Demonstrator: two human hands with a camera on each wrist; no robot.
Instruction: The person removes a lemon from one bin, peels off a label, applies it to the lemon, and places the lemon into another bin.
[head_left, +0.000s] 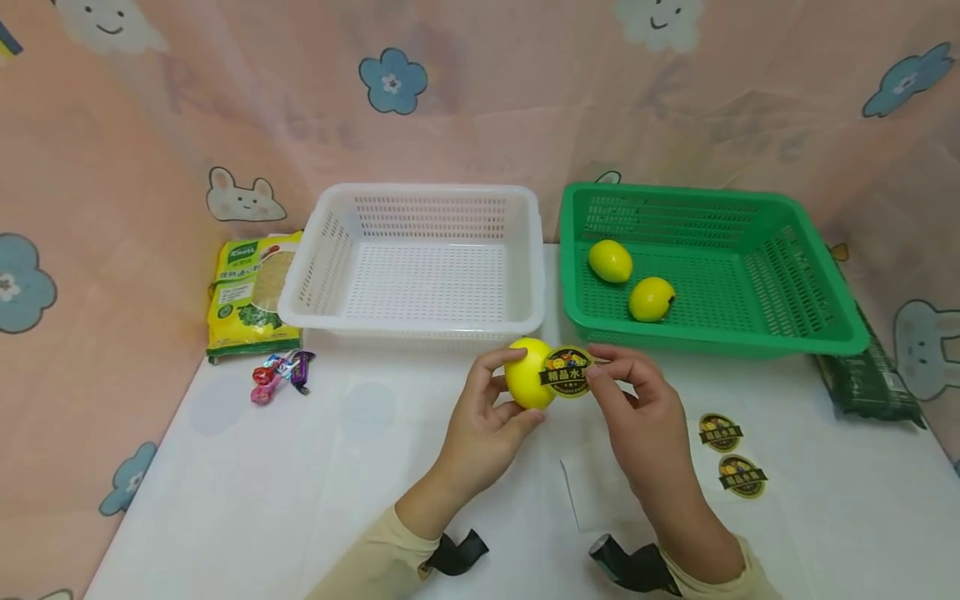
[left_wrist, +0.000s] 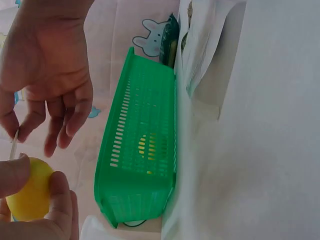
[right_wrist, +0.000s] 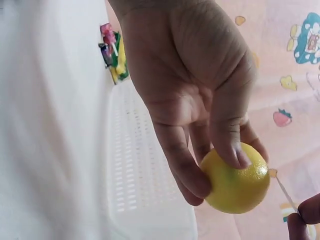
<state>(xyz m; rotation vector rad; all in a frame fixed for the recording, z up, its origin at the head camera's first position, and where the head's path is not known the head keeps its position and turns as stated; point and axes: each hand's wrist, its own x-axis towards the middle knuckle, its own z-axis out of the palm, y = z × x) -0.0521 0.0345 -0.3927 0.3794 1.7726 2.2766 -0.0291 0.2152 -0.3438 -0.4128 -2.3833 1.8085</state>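
My left hand (head_left: 480, 425) holds a yellow lemon (head_left: 527, 375) above the table, fingers and thumb curled round it. Between thumb and fingertips my right hand (head_left: 645, 408) pinches a round black-and-gold sticker (head_left: 566, 372), which overlaps the lemon's right side in the head view. The right wrist view shows the lemon (right_wrist: 236, 180) in the left hand, with the sticker (right_wrist: 286, 194) edge-on beside it. Two more stickers (head_left: 721, 432) (head_left: 742, 476) lie on the table to the right of my right hand.
A white basket (head_left: 412, 323) stands at the back left. Beside it, a green basket (head_left: 712, 337) holds two lemons (head_left: 611, 261) (head_left: 651, 299). A yellow Knorr packet (head_left: 251, 296) and several wrapped candies (head_left: 281, 375) lie left; a dark green packet (head_left: 866, 383) lies right. White paper (head_left: 603, 492) lies near my right wrist.
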